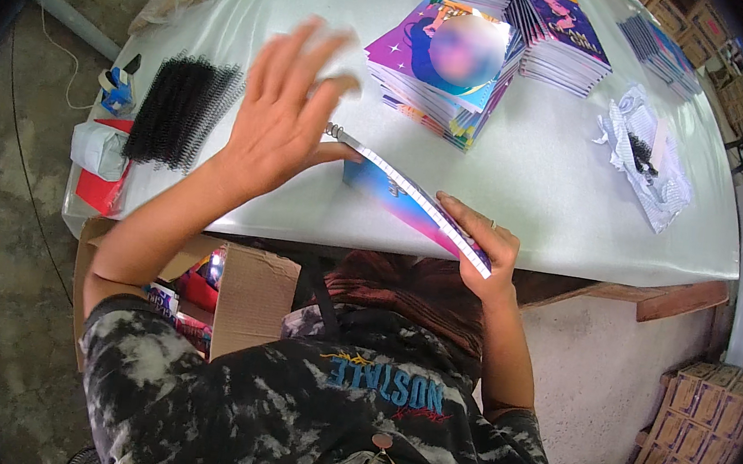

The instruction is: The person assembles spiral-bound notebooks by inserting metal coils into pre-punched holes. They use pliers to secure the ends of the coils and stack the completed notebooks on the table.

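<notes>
My right hand [490, 244] grips one end of a notebook [411, 204] with a blue and pink cover, held edge-up above the table's near edge. At its other end, a short piece of dark spiral binding coil [335, 129] sticks out of the hole-punched edge. Beside that coil, my left hand [287, 105] is raised with its fingers spread and somewhat blurred. Its thumb lies at the notebook's left end, and whether it presses on the coil I cannot tell. Left of this hand lies a pile of black spiral coils [183, 108].
Stacks of colourful notebooks [448, 68] stand toward the table's far side. Crumpled white paper [650, 162] with small black pieces lies at right. A wrapped white packet [97, 151] and blue tape dispenser [117, 92] sit at the left edge. Below stands an open cardboard box [256, 292].
</notes>
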`<action>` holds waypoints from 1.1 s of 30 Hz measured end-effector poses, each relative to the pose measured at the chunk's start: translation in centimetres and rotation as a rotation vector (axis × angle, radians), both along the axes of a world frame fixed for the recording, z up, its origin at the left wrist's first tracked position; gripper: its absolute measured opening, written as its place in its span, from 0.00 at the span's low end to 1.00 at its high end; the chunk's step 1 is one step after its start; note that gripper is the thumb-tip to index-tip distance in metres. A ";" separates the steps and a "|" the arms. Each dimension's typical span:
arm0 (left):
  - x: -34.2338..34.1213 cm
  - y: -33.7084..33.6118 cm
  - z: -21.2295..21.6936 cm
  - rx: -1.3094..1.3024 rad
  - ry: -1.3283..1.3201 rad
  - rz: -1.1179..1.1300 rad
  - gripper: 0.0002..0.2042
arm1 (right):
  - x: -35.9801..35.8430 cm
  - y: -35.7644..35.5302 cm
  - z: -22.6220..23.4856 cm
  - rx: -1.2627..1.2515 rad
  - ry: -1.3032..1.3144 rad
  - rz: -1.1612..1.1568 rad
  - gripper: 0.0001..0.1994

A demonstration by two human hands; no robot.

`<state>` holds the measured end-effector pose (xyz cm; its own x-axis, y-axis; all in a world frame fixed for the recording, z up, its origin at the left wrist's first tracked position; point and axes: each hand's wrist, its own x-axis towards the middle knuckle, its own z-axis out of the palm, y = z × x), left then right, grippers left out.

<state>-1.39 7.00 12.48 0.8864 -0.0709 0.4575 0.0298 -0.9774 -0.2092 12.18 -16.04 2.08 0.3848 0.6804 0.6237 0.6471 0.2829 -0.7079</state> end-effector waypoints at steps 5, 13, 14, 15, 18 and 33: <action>-4.9 -1.2 -13.8 0.133 0.052 -0.215 0.52 | -1.0 0.5 -0.5 0.114 -0.033 0.012 0.15; -3.3 -4.7 -10.4 0.030 0.875 0.439 0.58 | -1.5 1.1 -0.5 0.117 -0.088 -0.013 0.13; -3.2 -3.0 -11.1 0.102 0.226 0.055 0.57 | -1.1 1.4 -0.6 0.192 -0.126 0.031 0.13; -4.1 -2.7 -12.1 0.059 -0.064 -0.091 0.56 | -1.2 1.5 -1.1 0.251 -0.145 0.083 0.14; -4.9 -2.8 -13.8 -0.118 -0.299 -0.127 0.54 | -1.4 1.7 0.3 0.217 -0.166 0.123 0.14; -0.7 2.4 -4.1 -0.181 -0.385 -0.136 0.16 | -0.4 1.7 -0.4 0.108 -0.020 0.094 0.13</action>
